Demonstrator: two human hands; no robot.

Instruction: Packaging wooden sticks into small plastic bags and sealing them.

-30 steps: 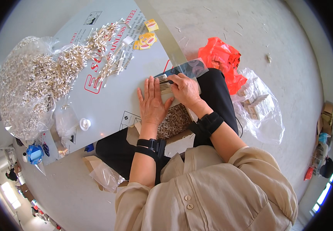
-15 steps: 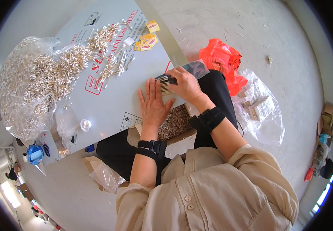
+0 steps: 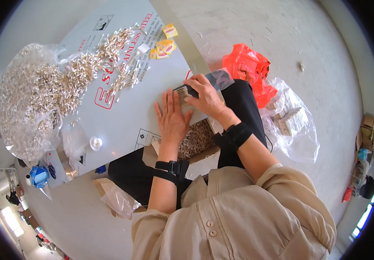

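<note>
A flat row of cotton swabs (image 3: 182,96) lies side by side near the front edge of the metal-sheet table (image 3: 126,125). My left hand (image 3: 172,119) rests flat on the sheet with fingers stretched out, its fingertips against the left side of the row. Bent over the right side is my right hand (image 3: 206,97), its thumb and fingers spanning the swabs. Under that hand and past it runs a clear plastic bag (image 3: 221,79) that looks dark over my leg; its near end is hidden. Below the table edge, a cardboard box (image 3: 204,155) holds many loose swabs (image 3: 195,138).
At the left of the table, a big clear bag (image 3: 16,99) spills a heap of swabs (image 3: 78,73). Small yellow packets (image 3: 165,47) and a white round cap (image 3: 95,143) lie on the sheet. On the floor at right sit a red bag (image 3: 245,65) and a clear bag of packs (image 3: 291,121).
Both hands keep nearly the same place on the row of swabs. My right hand has shifted very slightly, and the whole view has moved a little.
</note>
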